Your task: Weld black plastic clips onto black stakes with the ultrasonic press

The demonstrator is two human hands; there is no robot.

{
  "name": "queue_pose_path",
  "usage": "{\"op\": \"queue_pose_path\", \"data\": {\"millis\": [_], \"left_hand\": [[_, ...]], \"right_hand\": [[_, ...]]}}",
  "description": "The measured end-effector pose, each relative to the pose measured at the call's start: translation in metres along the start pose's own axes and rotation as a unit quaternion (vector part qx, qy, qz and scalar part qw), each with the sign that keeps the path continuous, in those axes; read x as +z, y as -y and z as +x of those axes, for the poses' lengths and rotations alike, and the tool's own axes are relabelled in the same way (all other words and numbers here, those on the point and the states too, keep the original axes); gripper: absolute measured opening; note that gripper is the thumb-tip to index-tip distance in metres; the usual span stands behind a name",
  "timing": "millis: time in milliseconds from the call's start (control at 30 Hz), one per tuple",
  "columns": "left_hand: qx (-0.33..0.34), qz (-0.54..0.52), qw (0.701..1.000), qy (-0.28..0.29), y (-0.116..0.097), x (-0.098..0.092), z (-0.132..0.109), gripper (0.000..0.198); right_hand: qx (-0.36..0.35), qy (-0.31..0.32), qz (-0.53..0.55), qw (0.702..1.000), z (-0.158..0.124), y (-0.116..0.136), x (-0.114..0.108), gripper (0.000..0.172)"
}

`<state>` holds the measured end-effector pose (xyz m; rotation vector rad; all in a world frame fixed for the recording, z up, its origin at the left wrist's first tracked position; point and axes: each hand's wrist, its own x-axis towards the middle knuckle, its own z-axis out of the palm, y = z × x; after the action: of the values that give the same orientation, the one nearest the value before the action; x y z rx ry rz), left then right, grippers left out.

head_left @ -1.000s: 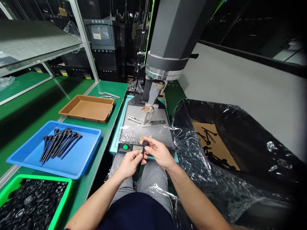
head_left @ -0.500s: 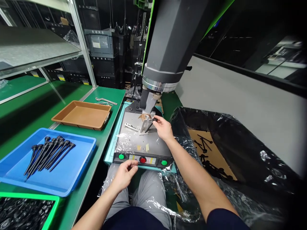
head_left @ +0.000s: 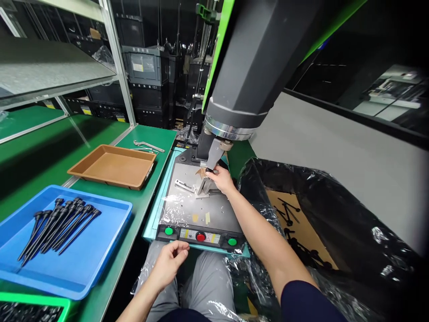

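Observation:
My right hand (head_left: 221, 180) is closed on the dark round head of a black plastic rod (head_left: 209, 170). The head is at the top of a small metal fixture (head_left: 203, 184), just under the machine's grey blade-like tool (head_left: 215, 154); the shaft is hidden. Loosely curled, my left hand (head_left: 170, 263) hovers over my lap before the control panel, thumb apart from the fingers and nothing in it. Several like rods (head_left: 63, 223) with knobbed heads lie in a blue tray (head_left: 110, 250) on my left.
The machine's panel has two green buttons (head_left: 169, 230) and a red button (head_left: 200, 237). On the green bench are a brown tray (head_left: 110, 165), a wrench (head_left: 149, 146) and a green bin (head_left: 65, 308) of small black parts. A black-lined box (head_left: 298, 210) at right holds more rods.
My right hand has brought the rod from beside the fixture to its top, under the tool, so the shaft no longer shows. My left hand stays nearly in place. The view has shifted slightly.

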<state>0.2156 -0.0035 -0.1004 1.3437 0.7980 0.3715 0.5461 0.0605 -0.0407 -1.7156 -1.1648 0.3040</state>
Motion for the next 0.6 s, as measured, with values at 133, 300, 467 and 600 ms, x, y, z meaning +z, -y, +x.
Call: {"op": "queue_pose_path", "data": {"millis": [133, 300, 467, 600], "left_hand": [[-0.012, -0.006, 1.000, -0.001, 0.006, -0.004, 0.001, 0.038], [-0.025, -0.002, 1.000, 0.006, 0.011, -0.006, 0.003, 0.040], [-0.017, 0.003, 1.000, 0.011, 0.013, -0.006, 0.004, 0.039], [-0.006, 0.005, 1.000, 0.004, 0.017, -0.005, 0.006, 0.038]], "right_hand": [[-0.022, 0.020, -0.003, 1.000, 0.000, 0.002, -0.010, 0.026], [-0.021, 0.021, 0.003, 1.000, 0.003, 0.001, -0.015, 0.026], [-0.021, -0.003, 0.008, 1.000, 0.005, -0.006, -0.004, 0.029], [-0.015, -0.034, -0.026, 0.999, 0.003, -0.008, 0.008, 0.032]]}}
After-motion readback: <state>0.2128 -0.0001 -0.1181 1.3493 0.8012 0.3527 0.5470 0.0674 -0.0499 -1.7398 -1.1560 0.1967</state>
